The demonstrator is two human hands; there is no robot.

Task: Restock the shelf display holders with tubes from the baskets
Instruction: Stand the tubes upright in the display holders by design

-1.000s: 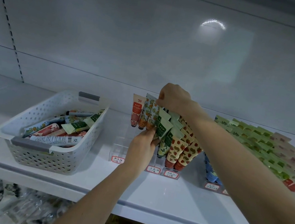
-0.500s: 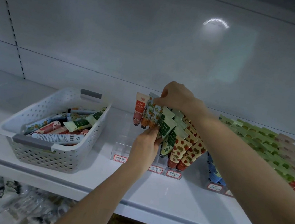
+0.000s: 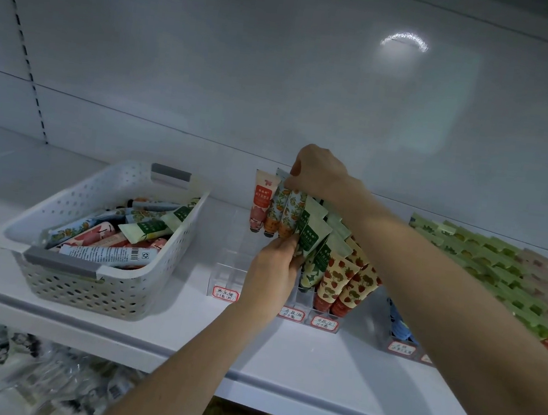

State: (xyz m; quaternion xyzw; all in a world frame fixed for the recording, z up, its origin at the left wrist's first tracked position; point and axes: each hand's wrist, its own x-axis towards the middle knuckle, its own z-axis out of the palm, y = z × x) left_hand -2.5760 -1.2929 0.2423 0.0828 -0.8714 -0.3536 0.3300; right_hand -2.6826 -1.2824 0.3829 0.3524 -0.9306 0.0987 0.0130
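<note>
right hand (image 3: 321, 175) pinched the top of an orange-fruit-print plastic tube (image 3: 291, 213); just below those fingers, left hand (image 3: 273, 272) curled round a cream green-label tube (image 3: 312, 233) in the clear acrylic holder (image 3: 227, 270).

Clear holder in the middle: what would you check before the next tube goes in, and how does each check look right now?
1. Right hand pinches the top of an orange-print tube: ok.
2. Left hand touches the lower ends of the tubes: ok.
3. Orange-print tube seated in its slot: cannot tell, the left hand hides the bottom.
4. Free slots in the clear holder, at its left front: ok.
5. Basket has tubes to draw from: ok.
</note>
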